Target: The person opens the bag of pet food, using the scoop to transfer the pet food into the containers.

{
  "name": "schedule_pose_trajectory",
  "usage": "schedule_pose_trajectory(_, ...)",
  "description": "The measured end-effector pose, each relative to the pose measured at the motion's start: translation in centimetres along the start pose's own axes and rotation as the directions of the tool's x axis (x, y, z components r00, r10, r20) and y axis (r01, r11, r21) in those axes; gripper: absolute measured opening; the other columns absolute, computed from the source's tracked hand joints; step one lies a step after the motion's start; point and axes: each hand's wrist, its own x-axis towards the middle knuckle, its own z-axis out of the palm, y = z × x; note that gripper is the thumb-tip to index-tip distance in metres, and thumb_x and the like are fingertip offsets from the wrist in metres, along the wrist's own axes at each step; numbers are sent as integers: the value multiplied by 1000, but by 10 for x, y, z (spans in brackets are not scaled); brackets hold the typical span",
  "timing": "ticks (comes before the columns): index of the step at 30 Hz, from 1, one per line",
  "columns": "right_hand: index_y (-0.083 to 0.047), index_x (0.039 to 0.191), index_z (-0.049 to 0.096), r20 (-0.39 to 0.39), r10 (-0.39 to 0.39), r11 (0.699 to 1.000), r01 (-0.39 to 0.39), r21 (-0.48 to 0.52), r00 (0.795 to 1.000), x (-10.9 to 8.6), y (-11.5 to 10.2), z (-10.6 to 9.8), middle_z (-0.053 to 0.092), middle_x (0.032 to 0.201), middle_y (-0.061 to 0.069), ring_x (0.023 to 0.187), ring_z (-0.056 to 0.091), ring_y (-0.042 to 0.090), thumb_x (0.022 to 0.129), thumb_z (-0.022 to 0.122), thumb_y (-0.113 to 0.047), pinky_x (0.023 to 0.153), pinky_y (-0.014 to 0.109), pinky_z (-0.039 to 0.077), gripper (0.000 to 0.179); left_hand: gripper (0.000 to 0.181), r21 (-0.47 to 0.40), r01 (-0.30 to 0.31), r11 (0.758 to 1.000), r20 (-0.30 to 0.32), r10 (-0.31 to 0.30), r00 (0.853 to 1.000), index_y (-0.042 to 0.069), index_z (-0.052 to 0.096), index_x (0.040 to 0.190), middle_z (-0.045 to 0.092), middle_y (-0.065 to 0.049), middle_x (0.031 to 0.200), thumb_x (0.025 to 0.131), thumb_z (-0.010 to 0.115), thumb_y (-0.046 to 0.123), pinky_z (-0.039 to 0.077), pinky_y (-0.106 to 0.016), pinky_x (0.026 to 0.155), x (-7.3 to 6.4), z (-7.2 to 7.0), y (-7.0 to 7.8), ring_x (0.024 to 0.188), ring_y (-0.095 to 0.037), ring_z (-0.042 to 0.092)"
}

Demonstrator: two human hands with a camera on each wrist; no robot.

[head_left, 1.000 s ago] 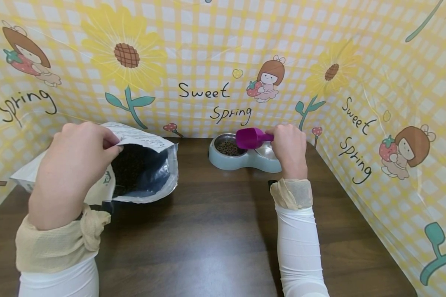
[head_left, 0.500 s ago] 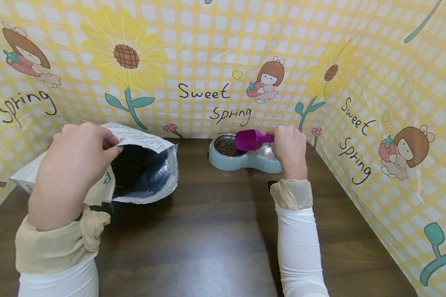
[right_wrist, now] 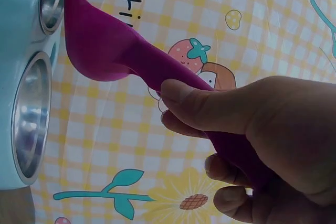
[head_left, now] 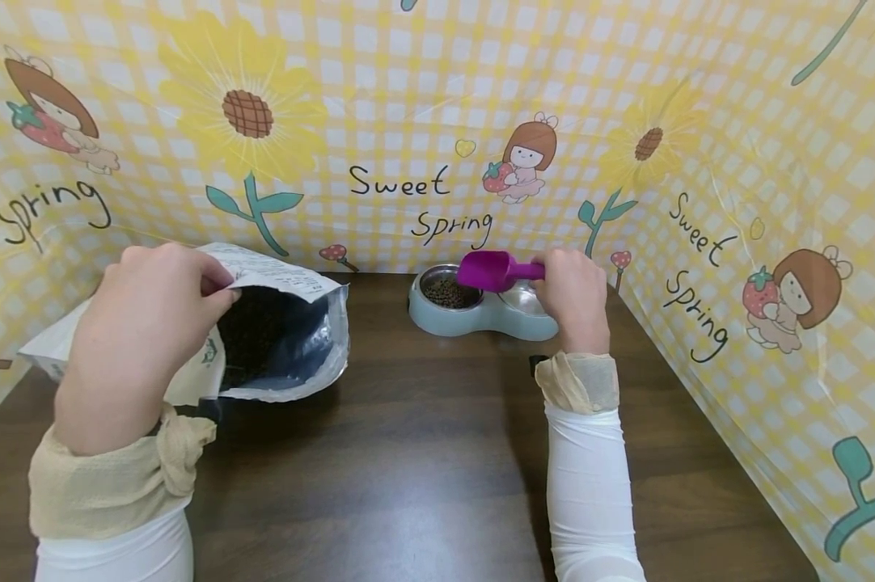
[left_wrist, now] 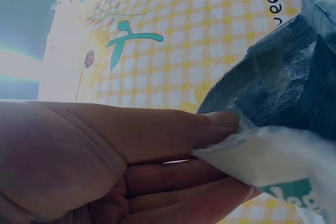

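Your left hand (head_left: 142,335) pinches the rim of the white bag (head_left: 273,271), at the left of the table (head_left: 408,453), its mouth gaping rightward on dark pellets (head_left: 251,331). Your right hand (head_left: 574,297) grips the handle of the purple scoop (head_left: 484,271), held up by the far blue double bowl (head_left: 445,322) (brown kibble (head_left: 445,294) lies in its left dish).

My feed shows a small, walled-in table corner that looks staged: yellow-and-white checked sheeting (head_left: 386,105), creased in places and printed with sunflowers (head_left: 247,113) and "Sweet Spring" lettering (head_left: 399,182), closes off the back and sides of a brown wood-grain table (head_left: 423,453). The pale-blue double bowl (head_left: 474,321) and open bag (head_left: 281,273) of dark pellets (head_left: 251,331) lend it a domestic, pet-feeding look, but I can't tell whether a home or a studio surrounds it.
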Motion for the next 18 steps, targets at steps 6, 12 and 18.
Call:
schedule_pose_trajectory(6, -1, 119, 69, 147, 26, 999, -20, -42, 989, -1, 1, -3, 75, 101, 22, 89, 70, 41, 107, 66, -28, 80, 55, 58, 30, 22, 5, -2, 1000, 2, 2, 1000, -1, 82, 110, 81, -26, 100, 102, 71, 16, 52, -67, 75, -1, -1, 1, 93, -59, 68)
schedule_pose_trajectory(12, 1, 124, 53, 267, 35, 999, -43, 22, 963, -4, -1, -8, 68, 99, 24, 88, 68, 42, 114, 50, -32, 77, 54, 56, 34, 20, -2, 1, 1000, -5, -1, 1000, 0, 82, 110, 81, -24, 99, 101, 71, 14, 53, -66, 74, -2, 0, 0, 93, -57, 68)
schedule_pose_trajectory(18, -3, 119, 58, 255, 1, 987, -42, 155, 967, -4, -1, -13, 62, 88, 14, 75, 60, 30, 112, 53, -34, 65, 39, 47, 32, 20, -8, -6, 1000, -13, 6, 1000, 0, 83, 109, 81, -23, 96, 100, 73, 14, 54, -66, 73, -1, 1, 0, 89, -53, 70)
